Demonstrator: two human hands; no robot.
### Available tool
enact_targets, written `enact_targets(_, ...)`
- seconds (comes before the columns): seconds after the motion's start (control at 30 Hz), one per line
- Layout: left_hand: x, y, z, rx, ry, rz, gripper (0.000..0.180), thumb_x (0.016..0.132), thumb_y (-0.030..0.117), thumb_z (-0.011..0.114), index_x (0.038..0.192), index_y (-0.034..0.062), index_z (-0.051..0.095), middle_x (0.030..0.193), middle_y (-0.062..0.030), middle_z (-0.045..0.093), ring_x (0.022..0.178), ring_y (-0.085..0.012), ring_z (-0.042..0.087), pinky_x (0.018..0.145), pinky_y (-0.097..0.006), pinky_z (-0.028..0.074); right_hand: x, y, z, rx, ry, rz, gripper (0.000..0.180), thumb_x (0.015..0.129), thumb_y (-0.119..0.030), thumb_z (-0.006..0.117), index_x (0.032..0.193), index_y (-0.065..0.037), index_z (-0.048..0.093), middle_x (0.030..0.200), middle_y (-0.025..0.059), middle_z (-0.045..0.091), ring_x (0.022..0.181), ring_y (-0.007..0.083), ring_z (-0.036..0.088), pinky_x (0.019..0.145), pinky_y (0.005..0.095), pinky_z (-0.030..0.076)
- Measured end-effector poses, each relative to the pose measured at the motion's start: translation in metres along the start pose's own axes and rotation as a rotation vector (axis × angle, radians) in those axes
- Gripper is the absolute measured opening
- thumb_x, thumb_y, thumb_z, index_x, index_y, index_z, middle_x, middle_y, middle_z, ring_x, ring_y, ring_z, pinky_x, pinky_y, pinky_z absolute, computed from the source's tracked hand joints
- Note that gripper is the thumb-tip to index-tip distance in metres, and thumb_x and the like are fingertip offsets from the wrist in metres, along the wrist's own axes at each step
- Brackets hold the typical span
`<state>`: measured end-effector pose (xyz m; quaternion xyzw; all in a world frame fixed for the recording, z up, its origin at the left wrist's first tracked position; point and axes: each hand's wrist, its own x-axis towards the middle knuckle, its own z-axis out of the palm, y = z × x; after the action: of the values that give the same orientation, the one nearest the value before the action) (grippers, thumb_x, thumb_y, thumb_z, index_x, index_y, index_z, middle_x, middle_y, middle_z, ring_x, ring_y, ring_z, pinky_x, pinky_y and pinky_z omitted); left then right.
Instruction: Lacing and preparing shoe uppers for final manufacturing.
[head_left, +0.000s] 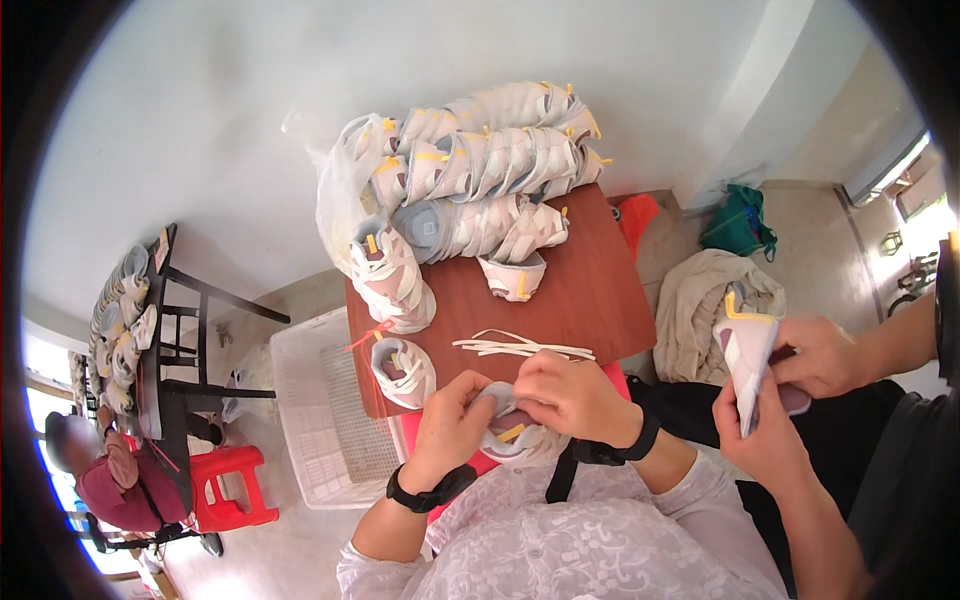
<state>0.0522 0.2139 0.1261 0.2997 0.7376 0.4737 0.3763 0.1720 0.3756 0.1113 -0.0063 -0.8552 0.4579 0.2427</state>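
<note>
In front of my chest, at the table's near edge, is a white-and-grey shoe upper (520, 446) with a yellow tab. My left hand (450, 422) grips its left rim, thumb at the opening. On the other side my right hand (572, 398) is closed at the rim with fingers pinched; whether a lace end is also in them is hidden. Just beyond lie several loose cream laces (520, 346) on the brown table (590, 290). A laced shoe upper (404, 373) with a red string stands left of my hands.
Rows of nested shoe uppers (490, 165) fill the table's far side, beside a clear plastic bag (340, 195). A white crate (310, 400) stands at left. A co-worker's hands (780, 390) hold another upper (745, 360) close on my right. Further left, a person sits near a red stool (228, 488).
</note>
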Motion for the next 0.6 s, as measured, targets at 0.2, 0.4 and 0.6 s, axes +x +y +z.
enact_targets(0.2,0.008,-0.011,0.007,-0.150,-0.085,-0.025,0.011,0.089,0.000,0.052,0.098,-0.0010,0.058,0.078,-0.0018,0.064,0.068,-0.0040,0.056,0.059,-0.020,0.042,-0.007,-0.003,-0.007,-0.244,-0.180,-0.163,0.018,0.067,-0.008,0.073,0.083,-0.009,0.064,0.093,0.0035,0.055,0.075,0.0201,0.061,0.057,0.0320,0.050)
enact_targets(0.4,0.007,-0.023,0.004,-0.166,-0.070,0.005,0.010,0.089,0.001,0.053,0.098,-0.0013,0.058,0.081,-0.0063,0.067,0.073,-0.0077,0.061,0.063,-0.022,0.047,-0.010,-0.004,0.004,-0.278,-0.156,-0.102,0.016,0.073,-0.007,0.071,0.082,-0.004,0.057,0.095,0.0063,0.050,0.069,0.0221,0.059,0.054,0.0348,0.047)
enact_targets(0.6,0.011,-0.022,-0.003,-0.183,-0.101,0.088,0.012,0.088,-0.005,0.052,0.099,0.0010,0.052,0.083,-0.0047,0.065,0.076,-0.0061,0.059,0.062,-0.020,0.044,-0.006,0.004,0.009,-0.115,-0.070,-0.153,0.018,0.075,-0.009,0.071,0.085,-0.004,0.058,0.098,0.0073,0.051,0.071,0.0230,0.058,0.056,0.0349,0.048)
